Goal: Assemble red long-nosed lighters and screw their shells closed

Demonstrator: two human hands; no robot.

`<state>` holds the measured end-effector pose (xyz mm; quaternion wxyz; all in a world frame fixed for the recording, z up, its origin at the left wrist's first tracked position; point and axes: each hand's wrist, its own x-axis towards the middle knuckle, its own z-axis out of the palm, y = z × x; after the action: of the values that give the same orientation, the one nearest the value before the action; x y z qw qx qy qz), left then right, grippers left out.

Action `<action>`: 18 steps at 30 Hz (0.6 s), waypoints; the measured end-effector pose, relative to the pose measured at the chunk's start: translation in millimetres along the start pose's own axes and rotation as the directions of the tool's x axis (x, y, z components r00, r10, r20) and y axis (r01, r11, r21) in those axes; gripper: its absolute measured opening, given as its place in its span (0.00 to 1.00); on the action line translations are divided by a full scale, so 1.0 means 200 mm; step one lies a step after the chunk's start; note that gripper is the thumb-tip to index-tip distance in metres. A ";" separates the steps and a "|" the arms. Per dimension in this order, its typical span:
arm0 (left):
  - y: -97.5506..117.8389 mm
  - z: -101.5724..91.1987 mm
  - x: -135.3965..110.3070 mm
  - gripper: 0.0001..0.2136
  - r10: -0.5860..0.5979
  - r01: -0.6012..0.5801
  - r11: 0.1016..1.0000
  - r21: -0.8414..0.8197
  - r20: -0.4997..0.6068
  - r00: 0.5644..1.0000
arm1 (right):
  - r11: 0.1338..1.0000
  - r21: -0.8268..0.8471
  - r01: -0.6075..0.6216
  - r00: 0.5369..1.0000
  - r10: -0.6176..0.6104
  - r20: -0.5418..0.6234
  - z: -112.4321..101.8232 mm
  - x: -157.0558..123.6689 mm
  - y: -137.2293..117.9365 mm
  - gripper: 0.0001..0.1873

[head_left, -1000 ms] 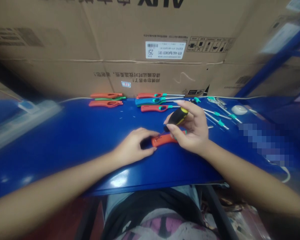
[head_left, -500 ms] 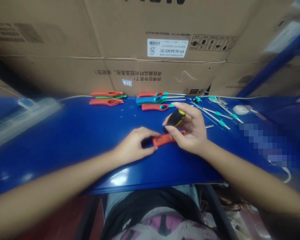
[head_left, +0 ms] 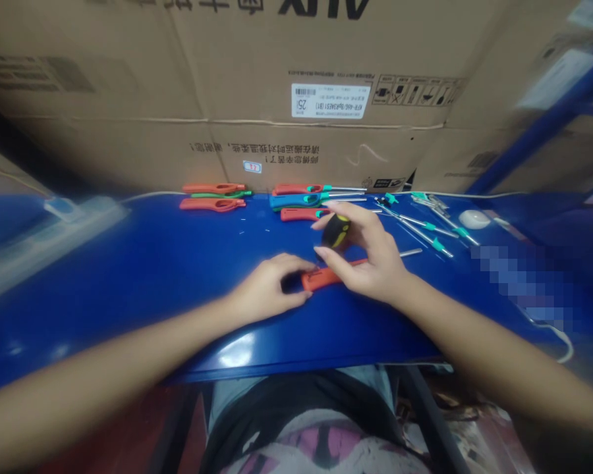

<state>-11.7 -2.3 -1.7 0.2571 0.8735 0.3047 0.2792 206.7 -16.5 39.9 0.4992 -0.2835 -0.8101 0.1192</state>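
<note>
An orange-red gas lighter (head_left: 321, 278) lies on the blue table, its metal tube poking out to the right beyond my right hand. My left hand (head_left: 277, 283) grips the lighter's left end between thumb and fingers. Above the lighter, my right hand (head_left: 370, 257) is closed around a screwdriver (head_left: 337, 230) with a black and yellow handle, held upright and slightly tilted. The screwdriver's tip is hidden or too small to make out. The right hand covers part of the lighter's middle.
Assembled lighters (head_left: 296, 201) in red and blue lie behind my hands, with orange and green lighter shells (head_left: 212, 204) to their left. Metal tubes with teal parts (head_left: 429, 227) and a white round object (head_left: 474, 218) are at right. A power strip (head_left: 79, 230) sits left; cardboard (head_left: 128, 131) stands behind.
The screwdriver handle has tipped more upright and shifted slightly left with my right hand. My left hand keeps its hold on the lighter. The view has tilted up slightly.
</note>
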 end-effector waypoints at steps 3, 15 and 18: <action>0.00 0.02 0.01 0.18 -0.027 0.027 1.000 0.004 -0.008 1.000 | 0.995 -0.097 0.003 0.998 0.004 0.069 -0.03 0.07 -0.01 0.32; 0.07 0.01 0.10 0.15 -0.104 0.101 0.994 0.026 0.121 0.987 | 0.969 -0.181 0.166 0.945 -0.104 0.312 -0.11 0.21 -0.02 0.24; 0.03 0.03 0.09 0.13 -0.063 0.064 0.998 -0.017 0.076 0.995 | 0.977 -0.103 0.185 0.972 -0.166 0.167 -0.08 0.17 0.00 0.19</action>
<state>6.3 4.0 4.9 0.2856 0.8708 0.3197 0.2404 208.3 0.8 72.4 0.4246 -0.2291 -0.8746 0.0485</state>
